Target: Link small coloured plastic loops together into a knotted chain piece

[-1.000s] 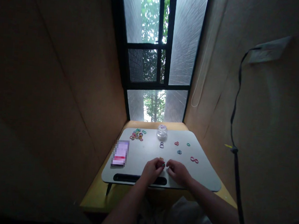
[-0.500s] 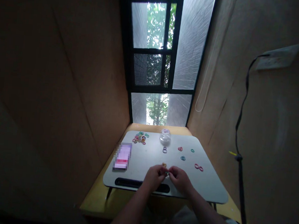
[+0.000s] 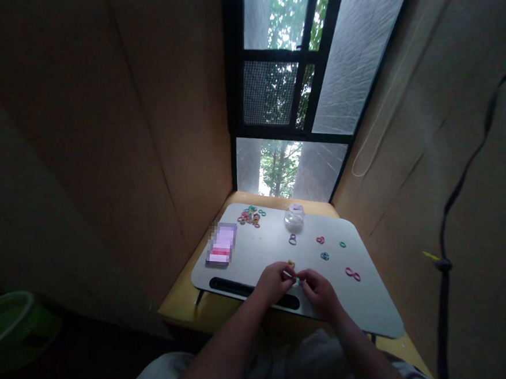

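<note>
Over the front of the white lap table (image 3: 266, 248), my left hand (image 3: 275, 283) and my right hand (image 3: 318, 293) almost meet at the fingertips. Both are closed in a pinch on a small green hair tie (image 3: 297, 280), mostly hidden by the fingers. Just beyond the left fingers lie yellow hair ties (image 3: 291, 264), partly covered. Farther right, small groups rest on the tabletop: purple ties (image 3: 292, 242), red ties (image 3: 320, 240), blue-green ties (image 3: 325, 256), a green tie (image 3: 343, 244) and pinkish-red ties (image 3: 353, 274).
A mixed pile of hair ties (image 3: 250, 216) lies at the back left, with a clear jar (image 3: 294, 220) at the back middle. A phone (image 3: 222, 245) lies near the left edge. The front has a black slot (image 3: 233, 287). A dark cord (image 3: 443, 301) hangs at right; a green basket (image 3: 4, 331) is lower left.
The camera has tilted down and turned left, so the table appears higher and farther right. Both hands keep their pinch together over the same spot.
</note>
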Demonstrator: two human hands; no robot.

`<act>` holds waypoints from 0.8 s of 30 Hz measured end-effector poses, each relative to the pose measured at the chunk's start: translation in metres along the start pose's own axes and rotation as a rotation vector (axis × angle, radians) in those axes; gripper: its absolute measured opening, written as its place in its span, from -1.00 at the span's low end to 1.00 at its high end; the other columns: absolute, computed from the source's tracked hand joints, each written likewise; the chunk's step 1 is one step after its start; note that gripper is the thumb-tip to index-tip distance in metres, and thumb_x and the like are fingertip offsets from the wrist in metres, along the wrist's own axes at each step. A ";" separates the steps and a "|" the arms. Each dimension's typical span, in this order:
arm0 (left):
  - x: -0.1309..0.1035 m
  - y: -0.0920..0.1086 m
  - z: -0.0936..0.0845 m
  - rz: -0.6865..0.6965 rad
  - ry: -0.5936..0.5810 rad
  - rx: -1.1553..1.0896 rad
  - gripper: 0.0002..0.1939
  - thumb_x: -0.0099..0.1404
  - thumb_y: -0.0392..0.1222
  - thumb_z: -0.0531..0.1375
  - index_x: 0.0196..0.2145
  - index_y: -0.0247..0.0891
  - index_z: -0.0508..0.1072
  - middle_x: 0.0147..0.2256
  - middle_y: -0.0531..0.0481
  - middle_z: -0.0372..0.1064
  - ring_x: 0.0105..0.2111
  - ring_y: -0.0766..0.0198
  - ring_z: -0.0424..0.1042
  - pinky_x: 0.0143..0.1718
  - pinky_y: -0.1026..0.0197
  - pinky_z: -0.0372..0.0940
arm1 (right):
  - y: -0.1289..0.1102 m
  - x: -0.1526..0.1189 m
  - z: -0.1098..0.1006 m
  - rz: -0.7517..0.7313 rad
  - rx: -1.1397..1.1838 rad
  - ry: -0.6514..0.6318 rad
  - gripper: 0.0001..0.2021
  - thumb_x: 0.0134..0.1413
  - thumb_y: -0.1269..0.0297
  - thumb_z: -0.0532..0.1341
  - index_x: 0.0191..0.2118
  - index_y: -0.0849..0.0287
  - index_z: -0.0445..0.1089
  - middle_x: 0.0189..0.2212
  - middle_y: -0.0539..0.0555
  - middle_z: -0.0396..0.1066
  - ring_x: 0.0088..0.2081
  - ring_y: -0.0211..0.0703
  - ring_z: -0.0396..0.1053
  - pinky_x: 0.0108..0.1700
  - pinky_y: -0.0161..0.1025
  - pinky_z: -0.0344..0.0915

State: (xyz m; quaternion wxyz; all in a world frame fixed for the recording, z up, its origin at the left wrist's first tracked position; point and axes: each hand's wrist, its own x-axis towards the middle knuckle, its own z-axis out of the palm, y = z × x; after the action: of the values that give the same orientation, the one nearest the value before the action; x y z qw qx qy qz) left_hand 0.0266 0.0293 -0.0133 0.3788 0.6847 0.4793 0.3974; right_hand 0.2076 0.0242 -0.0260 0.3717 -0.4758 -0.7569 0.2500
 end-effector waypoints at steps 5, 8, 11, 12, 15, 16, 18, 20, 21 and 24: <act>0.001 -0.006 0.003 0.031 -0.002 0.016 -0.83 0.07 -0.39 0.24 -0.33 -0.27 0.51 -0.38 0.03 0.50 -0.44 0.35 0.47 -0.35 0.34 0.32 | 0.001 -0.001 0.001 0.004 -0.081 -0.025 -0.84 0.10 0.22 0.10 -0.36 0.13 0.39 -0.52 -0.01 0.38 -0.49 -0.21 0.30 -0.41 -0.30 0.21; 0.001 -0.008 0.003 0.061 -0.019 0.018 -0.85 0.08 -0.38 0.23 -0.34 -0.28 0.51 -0.38 0.02 0.50 -0.43 0.34 0.48 -0.35 0.34 0.32 | 0.001 0.000 0.002 0.007 -0.115 -0.022 -0.85 0.09 0.21 0.11 -0.38 0.13 0.37 -0.54 -0.02 0.36 -0.51 -0.22 0.28 -0.44 -0.30 0.19; 0.001 -0.006 0.002 0.071 -0.013 0.049 -0.84 0.08 -0.36 0.23 -0.32 -0.27 0.51 -0.40 0.03 0.49 -0.46 0.36 0.46 -0.37 0.35 0.31 | 0.001 0.001 0.003 0.004 -0.127 -0.011 -0.84 0.09 0.19 0.12 -0.41 0.13 0.35 -0.55 -0.02 0.36 -0.51 -0.22 0.27 -0.44 -0.30 0.18; 0.000 -0.005 0.001 0.071 -0.014 0.059 -0.84 0.09 -0.35 0.22 -0.31 -0.27 0.51 -0.41 0.04 0.49 -0.48 0.36 0.44 -0.39 0.35 0.30 | 0.002 0.001 0.003 0.002 -0.134 -0.004 -0.84 0.09 0.18 0.12 -0.42 0.13 0.34 -0.55 -0.02 0.36 -0.51 -0.22 0.27 -0.44 -0.30 0.18; -0.002 0.000 -0.001 0.079 -0.025 0.097 -0.85 0.11 -0.32 0.21 -0.31 -0.27 0.51 -0.45 0.06 0.47 -0.52 0.37 0.40 -0.43 0.36 0.27 | 0.002 0.000 0.003 0.005 -0.158 0.012 -0.83 0.10 0.18 0.12 -0.43 0.12 0.31 -0.54 -0.01 0.36 -0.49 -0.21 0.28 -0.43 -0.30 0.19; -0.002 0.001 -0.001 0.086 -0.025 0.112 -0.86 0.12 -0.31 0.20 -0.32 -0.26 0.51 -0.46 0.06 0.47 -0.52 0.37 0.39 -0.44 0.36 0.26 | 0.002 0.000 0.003 0.009 -0.165 0.013 -0.83 0.11 0.18 0.11 -0.43 0.12 0.30 -0.54 -0.01 0.36 -0.49 -0.21 0.28 -0.42 -0.30 0.18; -0.003 0.002 -0.002 0.100 -0.015 0.135 -0.88 0.15 -0.28 0.19 -0.33 -0.26 0.52 -0.46 0.05 0.47 -0.50 0.36 0.39 -0.44 0.35 0.25 | 0.001 -0.001 0.004 0.014 -0.177 0.017 -0.82 0.13 0.18 0.10 -0.43 0.12 0.29 -0.54 -0.01 0.34 -0.49 -0.21 0.27 -0.42 -0.29 0.19; -0.002 0.003 -0.003 0.101 -0.009 0.141 -0.87 0.17 -0.24 0.20 -0.32 -0.25 0.53 -0.44 0.04 0.49 -0.48 0.34 0.40 -0.42 0.33 0.26 | 0.001 -0.002 0.004 0.009 -0.187 0.025 -0.82 0.13 0.19 0.10 -0.44 0.11 0.27 -0.54 -0.01 0.33 -0.48 -0.20 0.27 -0.41 -0.29 0.19; -0.002 0.003 -0.003 0.095 -0.012 0.138 -0.86 0.18 -0.22 0.20 -0.31 -0.25 0.54 -0.42 0.04 0.50 -0.47 0.33 0.41 -0.41 0.33 0.27 | 0.000 -0.001 0.004 0.005 -0.191 0.029 -0.82 0.13 0.19 0.10 -0.45 0.11 0.27 -0.54 -0.01 0.33 -0.48 -0.20 0.27 -0.41 -0.29 0.19; -0.002 0.004 -0.004 0.060 -0.032 0.125 -0.82 0.19 -0.20 0.21 -0.25 -0.25 0.55 -0.39 0.02 0.52 -0.45 0.32 0.45 -0.36 0.31 0.31 | -0.001 -0.001 0.004 0.004 -0.198 0.037 -0.82 0.12 0.19 0.11 -0.46 0.11 0.27 -0.55 -0.01 0.33 -0.48 -0.20 0.27 -0.41 -0.29 0.18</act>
State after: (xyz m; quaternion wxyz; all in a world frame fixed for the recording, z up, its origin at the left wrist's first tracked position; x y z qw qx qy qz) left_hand 0.0243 0.0268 -0.0088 0.3310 0.7275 0.4761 0.3668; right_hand 0.2040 0.0231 -0.0285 0.3361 -0.5163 -0.7701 0.1660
